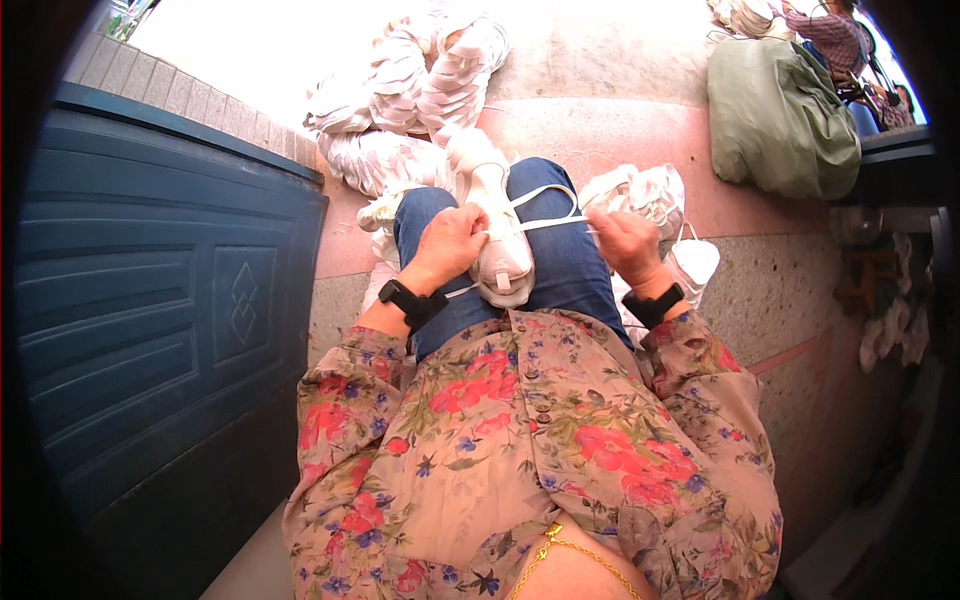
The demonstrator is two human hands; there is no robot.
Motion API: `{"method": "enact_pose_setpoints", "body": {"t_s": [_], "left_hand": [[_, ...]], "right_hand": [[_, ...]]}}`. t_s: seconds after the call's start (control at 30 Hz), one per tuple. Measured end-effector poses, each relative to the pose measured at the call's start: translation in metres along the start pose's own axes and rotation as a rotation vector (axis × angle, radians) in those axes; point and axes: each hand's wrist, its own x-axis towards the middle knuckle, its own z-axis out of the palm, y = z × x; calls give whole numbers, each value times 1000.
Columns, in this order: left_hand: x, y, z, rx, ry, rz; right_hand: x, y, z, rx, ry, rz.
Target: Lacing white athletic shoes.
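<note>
A white shoe (500,262) rests between my knees, its heel tab toward me. My left hand (450,243) is closed at the shoe's left side, pinching a shoelace there; a thin lace end shows below that wrist. To the right, my right hand (630,248) grips a pale shoelace (555,223) with thumb and fingers. That lace is drawn straight across from the shoe, and another part of it loops above my right thigh. The exact fingertip hold of my left hand is partly hidden.
Big bundles of white shoes (410,85) lie on the floor ahead. More white shoes (640,195) are piled beside my right knee. A blue panelled door (140,290) stands at the left. A full green sack (780,120) is at the far right, with a person (835,40) behind it.
</note>
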Motion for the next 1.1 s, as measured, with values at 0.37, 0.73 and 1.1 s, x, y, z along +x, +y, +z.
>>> {"method": "enact_pose_setpoints", "body": {"t_s": [0.37,0.73,1.1], "left_hand": [[-28,0,-11,80,22,-70],[-38,-11,-8,85,20,-28],[-109,-24,-138,-538,-414,-302]], "right_hand": [[14,28,34,263,-101,260],[68,-14,59,55,-434,-129],[64,4,81,332,-468,691]]}}
